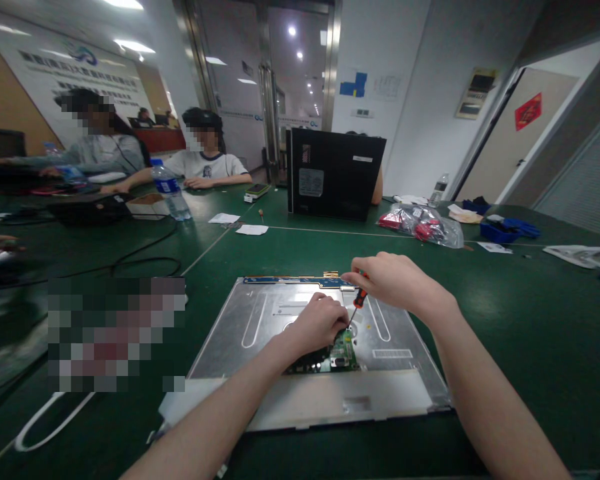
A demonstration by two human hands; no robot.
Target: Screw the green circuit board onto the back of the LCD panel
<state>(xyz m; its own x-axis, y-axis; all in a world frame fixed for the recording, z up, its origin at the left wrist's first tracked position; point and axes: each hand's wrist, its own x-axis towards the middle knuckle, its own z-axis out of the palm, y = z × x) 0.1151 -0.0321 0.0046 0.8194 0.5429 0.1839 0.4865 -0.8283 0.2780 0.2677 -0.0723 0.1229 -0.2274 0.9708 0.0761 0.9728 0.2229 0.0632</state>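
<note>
A flat metal display panel (260,307) lies on the green table in front of me, its back facing up. A green circuit board (347,350) sits at its middle, and a narrow blue board (295,281) runs along the far edge. In my right hand (390,280) is a red and black screwdriver (361,298), tilted, its tip down at the circuit board's upper corner. My left hand (323,322) rests over the board with its fingers curled close to the tip; whatever they pinch is hidden.
Behind the panel stands a black computer case (335,173). Right of it lie a plastic bag with red items (423,223) and a blue tray (500,231). A water bottle (170,190), cables and two seated people are at the left. A white loop (50,420) lies near left.
</note>
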